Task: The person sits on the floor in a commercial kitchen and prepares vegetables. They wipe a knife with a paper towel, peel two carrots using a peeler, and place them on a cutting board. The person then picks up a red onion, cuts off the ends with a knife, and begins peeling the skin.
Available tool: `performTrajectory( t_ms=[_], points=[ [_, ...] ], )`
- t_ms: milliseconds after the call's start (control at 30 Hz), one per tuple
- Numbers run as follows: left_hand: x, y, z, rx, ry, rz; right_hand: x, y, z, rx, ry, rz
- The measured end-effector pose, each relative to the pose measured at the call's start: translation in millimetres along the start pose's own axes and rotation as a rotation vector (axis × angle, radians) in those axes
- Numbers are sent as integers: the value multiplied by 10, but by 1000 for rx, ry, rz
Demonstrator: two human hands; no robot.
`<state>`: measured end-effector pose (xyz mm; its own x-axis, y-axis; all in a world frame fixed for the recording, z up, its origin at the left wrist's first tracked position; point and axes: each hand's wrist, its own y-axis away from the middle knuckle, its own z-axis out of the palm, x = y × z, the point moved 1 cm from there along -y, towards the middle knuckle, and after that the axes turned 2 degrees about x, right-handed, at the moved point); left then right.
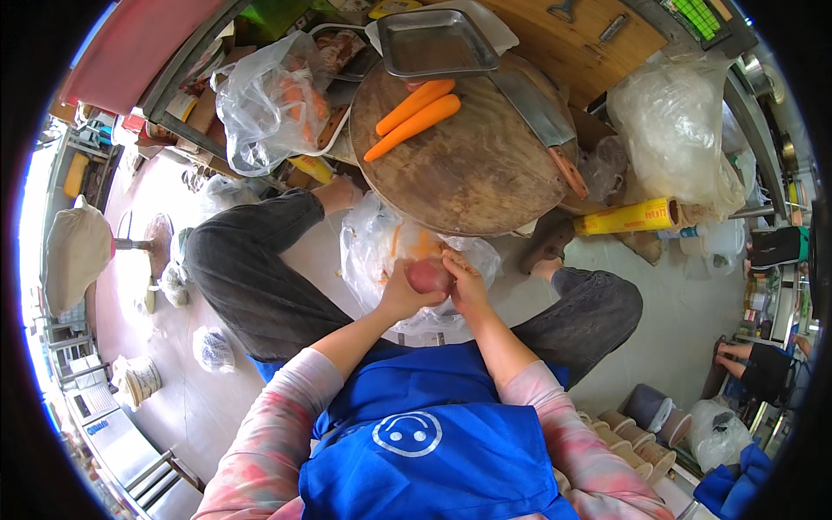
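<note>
My left hand (404, 290) holds a reddish, rounded vegetable (430, 276), perhaps a root or tuber, in front of my apron. My right hand (469, 284) is against its right side, with a brown, peel-like piece (460, 260) at the fingers; what exactly it is cannot be told. Below both hands, a clear plastic bag (365, 250) holds orange peelings (422, 246). Two peeled carrots (416, 123) lie on the round wooden chopping block (455, 182), and part of a reddish thing shows behind them. A cleaver (530, 107) rests at the block's right, its wooden handle towards me.
A metal tray (439, 42) overlaps the block's far edge. Left of the block is a plastic bag of carrots (276, 104). At right are a bulging plastic bag (673, 123) and a yellow roll tube (624, 216). Another person's legs (738, 361) show at far right.
</note>
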<state>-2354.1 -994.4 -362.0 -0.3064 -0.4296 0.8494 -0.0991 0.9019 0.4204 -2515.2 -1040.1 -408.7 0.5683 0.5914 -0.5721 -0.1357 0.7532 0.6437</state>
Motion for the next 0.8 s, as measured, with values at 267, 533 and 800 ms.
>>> performTrajectory(
  t_ms=[267, 533, 800],
  points=[
    [-76, -130, -148, 129, 300, -418, 127, -306, -355, 55, 75, 50],
    [42, -110, -510, 323, 438, -629, 619, -727, -765, -8, 638, 59],
    [-204, -18, -536, 203, 967, -555, 782, -1202, -1823, 713, 484, 228]
  ],
)
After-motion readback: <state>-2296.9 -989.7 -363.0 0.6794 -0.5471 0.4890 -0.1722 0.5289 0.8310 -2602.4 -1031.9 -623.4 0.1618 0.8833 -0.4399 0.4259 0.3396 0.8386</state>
